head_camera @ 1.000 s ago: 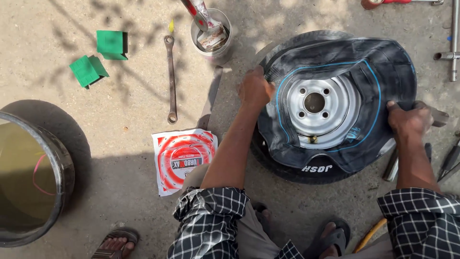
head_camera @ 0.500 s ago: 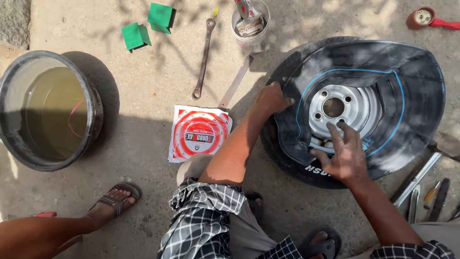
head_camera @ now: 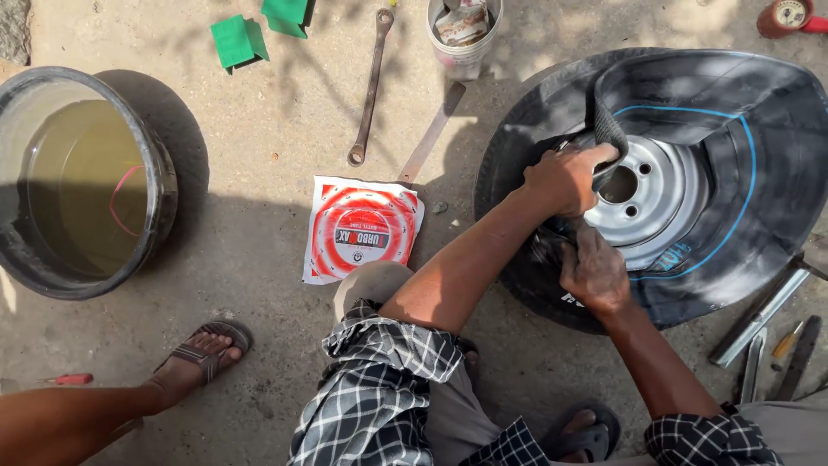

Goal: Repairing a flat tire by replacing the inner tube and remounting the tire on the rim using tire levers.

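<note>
A black tyre (head_camera: 517, 155) lies flat on the ground with a silver wheel rim (head_camera: 660, 203) at its centre. A black inner tube (head_camera: 742, 147) with a thin blue line is draped over tyre and rim. My left hand (head_camera: 565, 177) grips a folded edge of the tube near the rim's hub and holds it up. My right hand (head_camera: 593, 272) presses down on the tube at the near side of the tyre, fingers closed into the gap by the rim.
A red and white packet (head_camera: 362, 229) lies left of the tyre. A black tub of murky water (head_camera: 82, 181) stands far left. A spanner (head_camera: 369, 86), a flat bar (head_camera: 431, 131), a bucket (head_camera: 464, 34), green boxes (head_camera: 241, 39) lie beyond. Tools (head_camera: 759, 319) lie right. Another person's sandalled foot (head_camera: 198, 358) is lower left.
My view has shifted right. My left hand moved from the tyre's left edge onto the tube at the hub and lifted a fold. My right hand slid to the tyre's near edge.
</note>
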